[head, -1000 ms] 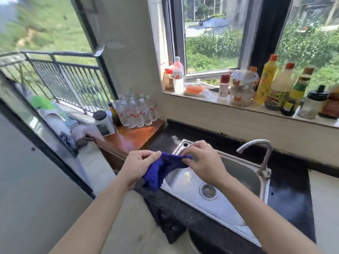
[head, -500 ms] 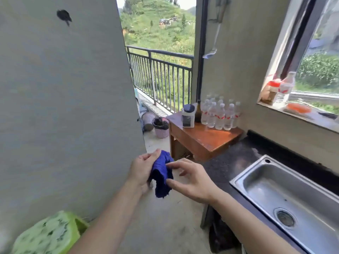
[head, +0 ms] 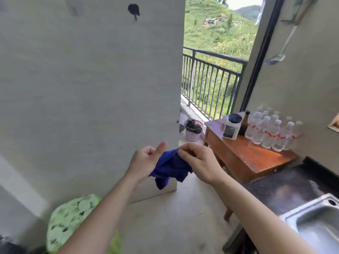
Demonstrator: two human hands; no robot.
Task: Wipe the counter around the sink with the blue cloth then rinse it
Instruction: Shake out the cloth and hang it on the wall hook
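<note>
The blue cloth (head: 169, 166) hangs crumpled between both hands, in the air over the floor, left of the counter. My left hand (head: 145, 159) holds its left side with the thumb and a finger raised. My right hand (head: 199, 159) pinches its top edge with closed fingers. A corner of the steel sink (head: 315, 220) shows at the lower right, set in the dark counter (head: 286, 189). The tap is out of view.
A wooden side table (head: 256, 158) with several water bottles (head: 271, 132) and a white jar (head: 232, 128) stands beyond the counter. A grey wall (head: 88, 88) fills the left. A green stool (head: 73, 220) sits at lower left. Baskets (head: 192, 131) stand by the balcony railing (head: 211, 77).
The view has swung left, away from the sink and window. Both hands carried the cloth from above the sink out over the floor. My right hand has taken hold of the cloth again.
</note>
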